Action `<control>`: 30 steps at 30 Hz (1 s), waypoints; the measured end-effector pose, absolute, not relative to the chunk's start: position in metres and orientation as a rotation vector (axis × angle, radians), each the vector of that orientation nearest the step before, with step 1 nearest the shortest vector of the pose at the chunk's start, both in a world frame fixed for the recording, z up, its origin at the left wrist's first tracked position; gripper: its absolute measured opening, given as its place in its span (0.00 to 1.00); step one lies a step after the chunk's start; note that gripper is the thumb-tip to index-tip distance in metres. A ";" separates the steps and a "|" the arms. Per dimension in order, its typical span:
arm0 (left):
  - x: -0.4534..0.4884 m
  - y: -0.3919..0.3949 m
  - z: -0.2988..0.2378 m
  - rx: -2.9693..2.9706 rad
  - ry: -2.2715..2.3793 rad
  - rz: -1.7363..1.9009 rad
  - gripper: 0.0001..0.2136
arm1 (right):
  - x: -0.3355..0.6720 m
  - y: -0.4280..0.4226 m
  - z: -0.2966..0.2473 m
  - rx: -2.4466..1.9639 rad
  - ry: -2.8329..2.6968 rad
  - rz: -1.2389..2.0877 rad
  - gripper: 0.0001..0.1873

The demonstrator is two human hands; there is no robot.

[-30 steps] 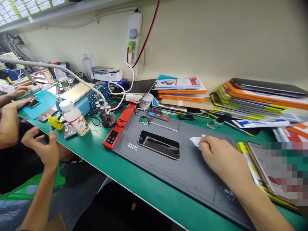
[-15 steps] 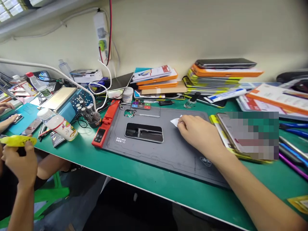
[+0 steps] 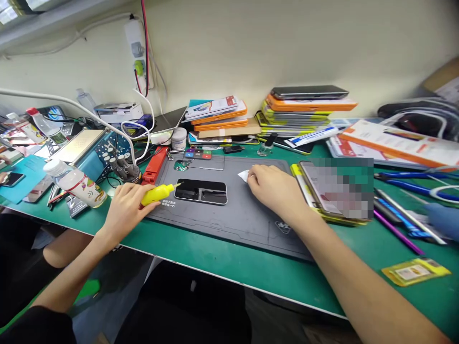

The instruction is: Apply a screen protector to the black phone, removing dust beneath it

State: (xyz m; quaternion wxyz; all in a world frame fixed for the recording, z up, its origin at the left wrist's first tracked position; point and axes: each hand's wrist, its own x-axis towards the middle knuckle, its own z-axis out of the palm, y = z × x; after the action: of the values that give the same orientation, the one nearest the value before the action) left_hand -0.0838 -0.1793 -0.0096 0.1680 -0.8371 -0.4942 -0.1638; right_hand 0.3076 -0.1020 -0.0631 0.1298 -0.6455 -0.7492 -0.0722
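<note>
Held both forearms [image 3: 340,265] angled inward over the green tabletop [image 3: 229,263]. Gripped a yellow plastic squeeze bottle [image 3: 158,194] in the curled left hand [image 3: 125,205], thin nozzle [image 3: 178,184] toward the left end of a shiny black rectangular smartphone [image 3: 190,185], flat on a grey mat [image 3: 229,224]. Pinched a white paper-like scrap [image 3: 243,176] in the bunched right hand [image 3: 268,188]. Had a white-capped clear bottle [image 3: 81,184] near the left hand, a flat yellow-edged stack [image 3: 319,186] beside the right.
</note>
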 end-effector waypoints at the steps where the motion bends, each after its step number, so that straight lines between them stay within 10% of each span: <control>1: -0.079 -0.173 -0.011 -2.409 -1.362 -0.428 0.20 | 0.308 -0.102 -0.063 -1.873 -2.178 -0.210 0.15; 30: -0.075 -0.156 -0.005 -2.455 -1.336 -0.444 0.18 | 0.307 -0.101 -0.057 -1.878 -2.199 -0.185 0.14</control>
State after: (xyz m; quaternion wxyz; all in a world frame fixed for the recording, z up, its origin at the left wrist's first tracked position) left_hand -0.0752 -0.1559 -0.0046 0.1551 -0.8569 -0.4665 -0.1549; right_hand 0.3072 -0.1012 -0.0570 0.1216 -0.6433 -0.7533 -0.0633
